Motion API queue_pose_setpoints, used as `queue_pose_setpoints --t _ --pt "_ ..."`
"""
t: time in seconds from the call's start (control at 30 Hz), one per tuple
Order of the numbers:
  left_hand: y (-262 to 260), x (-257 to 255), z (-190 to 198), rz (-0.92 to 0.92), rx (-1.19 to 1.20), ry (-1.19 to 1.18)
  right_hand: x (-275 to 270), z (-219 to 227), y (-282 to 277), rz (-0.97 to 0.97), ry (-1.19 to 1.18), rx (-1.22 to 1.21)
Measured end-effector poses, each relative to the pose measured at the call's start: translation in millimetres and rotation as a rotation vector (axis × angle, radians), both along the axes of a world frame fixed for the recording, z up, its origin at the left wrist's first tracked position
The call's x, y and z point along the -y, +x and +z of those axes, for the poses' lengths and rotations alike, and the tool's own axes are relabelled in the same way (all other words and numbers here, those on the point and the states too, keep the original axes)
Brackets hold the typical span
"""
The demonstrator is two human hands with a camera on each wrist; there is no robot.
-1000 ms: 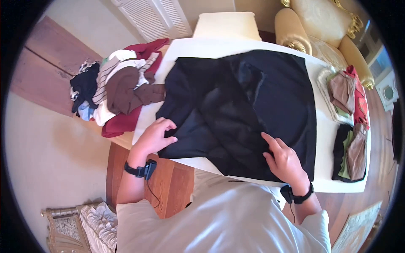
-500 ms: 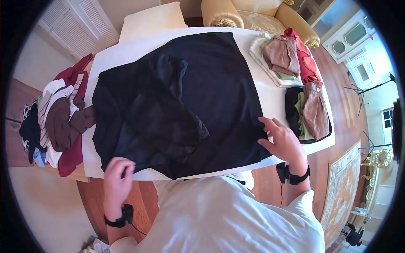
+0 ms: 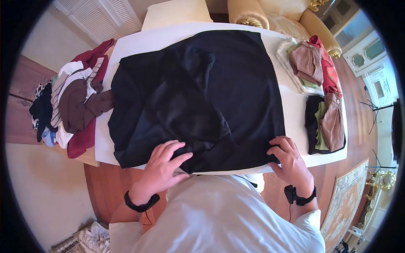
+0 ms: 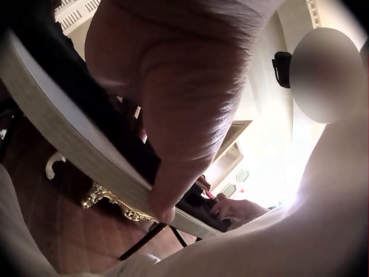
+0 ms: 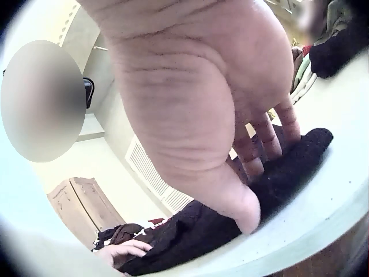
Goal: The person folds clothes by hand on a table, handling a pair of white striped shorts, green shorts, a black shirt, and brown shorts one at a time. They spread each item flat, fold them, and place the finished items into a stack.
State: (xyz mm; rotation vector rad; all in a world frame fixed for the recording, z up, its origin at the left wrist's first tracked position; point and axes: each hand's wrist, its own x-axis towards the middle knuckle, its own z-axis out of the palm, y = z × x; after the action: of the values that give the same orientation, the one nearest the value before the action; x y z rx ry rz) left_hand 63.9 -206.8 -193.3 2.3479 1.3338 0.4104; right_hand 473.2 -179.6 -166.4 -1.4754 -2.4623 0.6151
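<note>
A large black garment point(image 3: 249, 84) lies spread over the white table, its left part doubled over in loose layers. At the garment's near edge, left of the person's body, the left hand point(image 3: 162, 164) rests with fingers extended onto the cloth and thumb apart from them. The right hand point(image 3: 289, 158) is at the near right corner, fingers bent down onto the fabric and thumb close to the edge. In the right wrist view, those fingers point(image 5: 268, 138) touch the top of the black cloth point(image 5: 300, 167), with the thumb tip at its border. The left fingertips are mostly hidden in the left wrist view.
A heap of mixed clothes point(image 3: 78, 101) sits at the left end beside the white table point(image 3: 101, 139). On the right are two stacks of folded clothes, one with a brown piece on top point(image 3: 306, 63), another nearer point(image 3: 331, 120). A gilded armchair point(image 3: 287, 21) stands behind.
The head view has swung right, then partly back left. The left hand has shifted rightward along the near edge onto the cloth; the right hand has moved to the near right corner.
</note>
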Motion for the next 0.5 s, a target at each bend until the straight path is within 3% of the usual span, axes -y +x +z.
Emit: queue_pose_setpoints --t 0.1,0.27,0.5 --pt "4 2 -2 0.025 0.018 0.017 -2 -10 7 0.047 0.063 -0.003" --pt "9 2 4 0.063 0.003 0.049 -5 1 7 0.01 -0.035 -0.033" --pt "34 -10 12 -0.1 0.087 0.042 -2 9 -3 -0.003 -0.013 0.103"
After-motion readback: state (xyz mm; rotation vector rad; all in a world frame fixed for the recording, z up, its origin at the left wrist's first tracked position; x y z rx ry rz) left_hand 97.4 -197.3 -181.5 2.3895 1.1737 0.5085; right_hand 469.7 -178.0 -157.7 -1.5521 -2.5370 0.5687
